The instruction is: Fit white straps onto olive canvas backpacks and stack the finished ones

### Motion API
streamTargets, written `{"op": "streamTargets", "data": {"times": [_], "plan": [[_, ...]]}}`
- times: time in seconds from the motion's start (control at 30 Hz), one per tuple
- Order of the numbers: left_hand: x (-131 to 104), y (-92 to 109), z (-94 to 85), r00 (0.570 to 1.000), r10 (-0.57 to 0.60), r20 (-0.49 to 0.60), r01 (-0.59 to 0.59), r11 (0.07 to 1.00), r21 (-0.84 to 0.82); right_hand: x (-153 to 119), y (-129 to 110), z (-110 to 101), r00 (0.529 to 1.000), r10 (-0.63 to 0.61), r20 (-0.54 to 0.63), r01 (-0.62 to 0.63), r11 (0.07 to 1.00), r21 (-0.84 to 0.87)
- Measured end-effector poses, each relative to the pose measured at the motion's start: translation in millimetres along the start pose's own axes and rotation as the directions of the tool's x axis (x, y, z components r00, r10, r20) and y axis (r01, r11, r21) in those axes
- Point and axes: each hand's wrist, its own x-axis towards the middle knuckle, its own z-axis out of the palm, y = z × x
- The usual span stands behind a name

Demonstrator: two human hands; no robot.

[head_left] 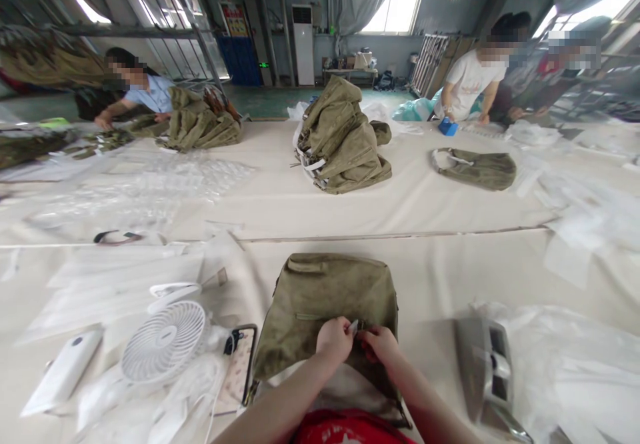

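An olive-green canvas bag lies flat on the table in front of me, its handle end pointing away and a short zipper line on its face. Over its lower right part, my left hand is closed in a pinch on a small white slip. Just beside it, my right hand is also closed, fingertips together at a small dark fitting on the bag. What the right fingers hold is too small to make out. Pale lining or paper shows at the bag's near end, partly under my forearms.
To the left are a white fan, a phone and a white power bank. A grey metal dispenser and plastic bags lie right. Across the table stand piled bags, a single bag and several people.
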Motion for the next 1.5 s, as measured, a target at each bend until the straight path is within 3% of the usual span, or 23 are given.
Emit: {"op": "streamTargets", "data": {"times": [0.17,0.33,0.53,0.73,0.87,1.03,1.13,1.37,1.5], "plan": [[-4,8,5.4,0.997,0.046,-0.060,-0.043,0.997,0.063,2,0,-2,0.995,-0.077,-0.061,0.065,0.980,-0.188],[-2,13,10.9,0.997,-0.031,-0.068,0.023,0.994,-0.110,0,-2,-9,0.956,-0.274,-0.102,0.201,0.870,-0.451],[9,12,22.3,0.993,-0.117,-0.008,0.105,0.916,-0.387,0,-2,-7,0.948,-0.305,-0.094,0.219,0.835,-0.506],[20,6,34.0,0.977,-0.213,0.017,0.195,0.853,-0.484,-3,-5,-5,0.931,-0.364,-0.038,0.277,0.768,-0.578],[26,0,41.3,0.979,-0.205,0.005,0.171,0.802,-0.572,-3,0,-6,0.923,-0.384,-0.011,0.327,0.798,-0.506],[30,-4,44.3,0.988,-0.155,0.022,0.139,0.800,-0.583,9,10,-11,0.977,-0.158,-0.142,0.107,0.943,-0.317],[28,-4,41.2,0.990,-0.138,0.041,0.137,0.822,-0.553,17,11,-9,0.990,-0.075,-0.116,0.065,0.994,-0.088],[23,-4,30.1,0.992,-0.122,0.001,0.110,0.891,-0.440,25,6,3,0.998,0.026,-0.059,-0.013,0.979,0.206],[16,1,21.5,0.995,-0.084,-0.051,0.060,0.927,-0.370,28,9,5,0.999,-0.020,-0.049,0.032,0.966,0.257]]}}
